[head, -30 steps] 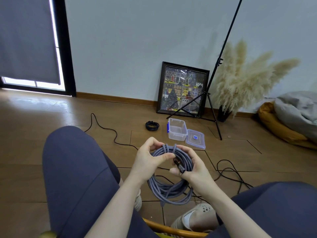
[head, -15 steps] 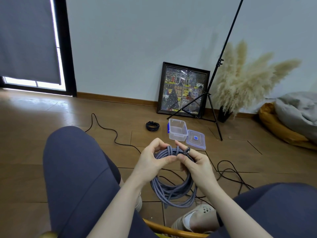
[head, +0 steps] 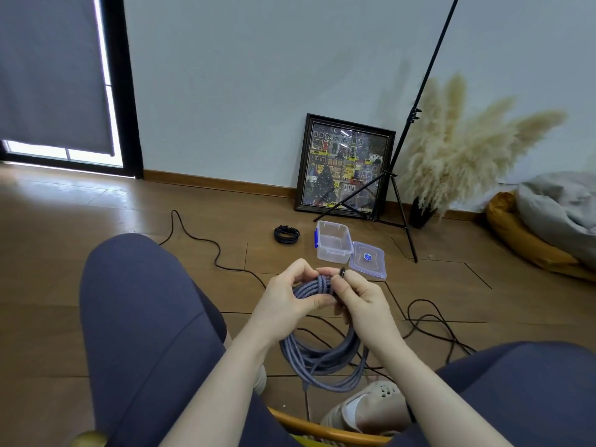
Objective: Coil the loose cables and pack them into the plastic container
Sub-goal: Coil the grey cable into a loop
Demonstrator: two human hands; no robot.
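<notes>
Head view
Left hand: the left hand (head: pixel 283 298) is gripping the top of the grey braided cable coil (head: pixel 322 359), fingers and thumb curled round the bundled strands.
Right hand: the right hand (head: pixel 362 300) is pinching the cable's dark plug end (head: pixel 342 271) at the top of the coil, touching the left hand's fingertips.
Coil: it is hanging below both hands, between the person's knees, above the wooden floor (head: pixel 64 253).
Container: the clear plastic container (head: pixel 333 241) with a blue latch is sitting open on the floor beyond the hands, well apart from the coil; its lid (head: pixel 369 261) is lying just beside it.
Other cables: a small coiled black cable (head: pixel 286 234) is lying left of the container; loose black cables (head: pixel 429 321) are trailing across the floor.
</notes>
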